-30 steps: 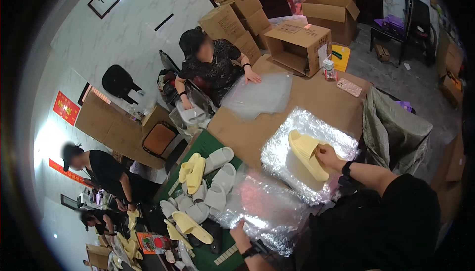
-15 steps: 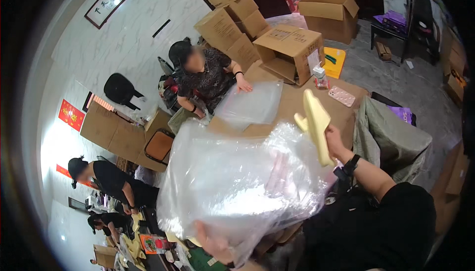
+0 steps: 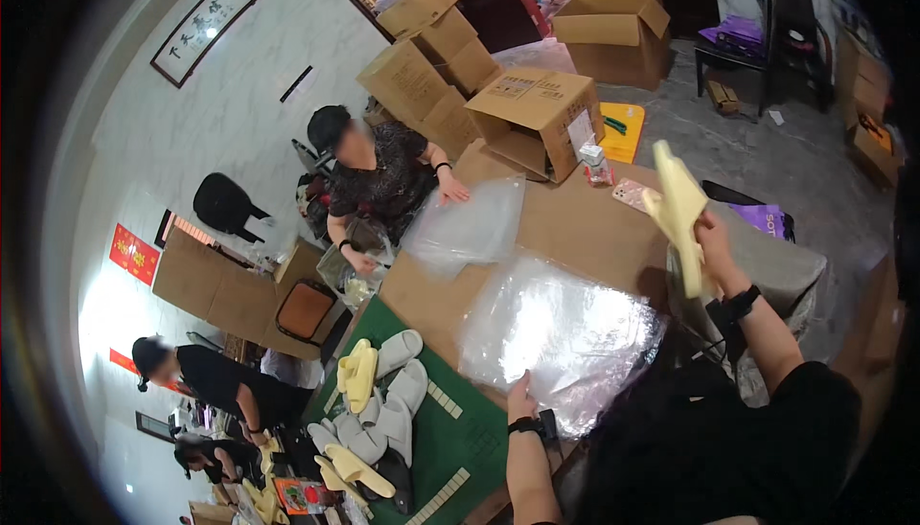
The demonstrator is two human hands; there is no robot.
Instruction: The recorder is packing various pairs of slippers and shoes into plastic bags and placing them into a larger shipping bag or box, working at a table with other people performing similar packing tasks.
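Observation:
My right hand (image 3: 715, 238) is raised over the table's right side, closed round a pale yellow slide slipper (image 3: 678, 201) held tilted with one end up. Whether a second slipper is pressed against it, I cannot tell. Below and to the left, a large clear plastic bag (image 3: 546, 329) lies spread on the table, shiny and creased. My left hand (image 3: 520, 399) is at its near left edge, fingers closed on the plastic. Several grey and yellow slippers (image 3: 379, 410), with one dark one among them, lie heaped on a green mat (image 3: 460, 429) to the left.
Across the table a co-worker's hand (image 3: 452, 187) rests on more clear plastic bags (image 3: 470, 228). An open cardboard box (image 3: 537, 113), a small packet (image 3: 596, 166) and a pink phone (image 3: 631, 194) stand or lie at the far side. Other people work at the far left.
The plastic bag has come down from its raised position onto the table, uncovering the slippers and green mat. My left hand moved right with it; my right hand carried the slipper rightward.

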